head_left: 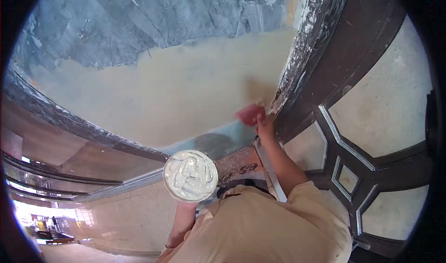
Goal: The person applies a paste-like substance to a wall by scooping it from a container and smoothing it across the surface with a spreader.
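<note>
My left hand (186, 204) holds up a round tub of white putty (191, 175) in front of my body. The tub hides most of its fingers. A thick, swirled layer of putty shows at the top. Farther up and to the right, my right hand (265, 127) is closed on a red putty spreader (251, 115). The spreader is slightly blurred and lies close to the wall (186, 91), by the right-hand frame. Smooth cream coating covers the lower part of this wall, with rough blue-grey surface above it.
A worn, paint-spattered frame (301, 63) runs up the wall's right side. Beyond it stands a dark door (367, 165) with pale panels. A dark trim strip (88, 127) borders the left. Below is a reddish board with lettering (239, 164), and pale floor tiles (132, 216) extend left.
</note>
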### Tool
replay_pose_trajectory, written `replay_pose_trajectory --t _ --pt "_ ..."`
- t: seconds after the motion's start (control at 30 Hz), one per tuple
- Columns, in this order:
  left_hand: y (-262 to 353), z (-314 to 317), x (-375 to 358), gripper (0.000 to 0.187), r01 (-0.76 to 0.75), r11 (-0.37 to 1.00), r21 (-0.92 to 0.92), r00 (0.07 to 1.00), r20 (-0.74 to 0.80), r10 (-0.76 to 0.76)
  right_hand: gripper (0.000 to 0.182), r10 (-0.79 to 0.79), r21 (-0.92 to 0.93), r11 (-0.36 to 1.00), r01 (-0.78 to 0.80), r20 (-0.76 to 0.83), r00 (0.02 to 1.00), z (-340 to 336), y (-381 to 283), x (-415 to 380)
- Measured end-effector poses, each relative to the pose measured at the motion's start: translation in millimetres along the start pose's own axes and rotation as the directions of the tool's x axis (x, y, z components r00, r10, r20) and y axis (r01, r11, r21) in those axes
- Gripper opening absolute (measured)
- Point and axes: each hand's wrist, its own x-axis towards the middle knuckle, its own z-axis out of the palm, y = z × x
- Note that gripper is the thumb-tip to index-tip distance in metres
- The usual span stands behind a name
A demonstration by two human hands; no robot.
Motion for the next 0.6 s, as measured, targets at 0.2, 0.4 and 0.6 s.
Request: replay_pose_trajectory --t 0.2,0.4,0.6 --pt "-12.6 -1.5 5.3 0.064 -0.015 1.000 -0.010 0.999 -0.044 0.014 0.026 0.259 -0.032 0.966 -0.257 0.153 0.954 -83.3 108.9 -34.4" --pt "-26.1 42.1 21.3 0.066 -0.023 1.000 -0.013 1.000 0.012 0.023 0.025 0.339 -0.101 0.941 -0.324 0.240 0.909 -104.7 73.4 -30.0" --pt "-17.5 104.5 49.2 0.065 -0.141 0.989 0.053 0.988 0.077 0.136 0.021 0.217 -0.080 0.976 -0.202 0.338 0.916 -77.2 29.0 -20.3"
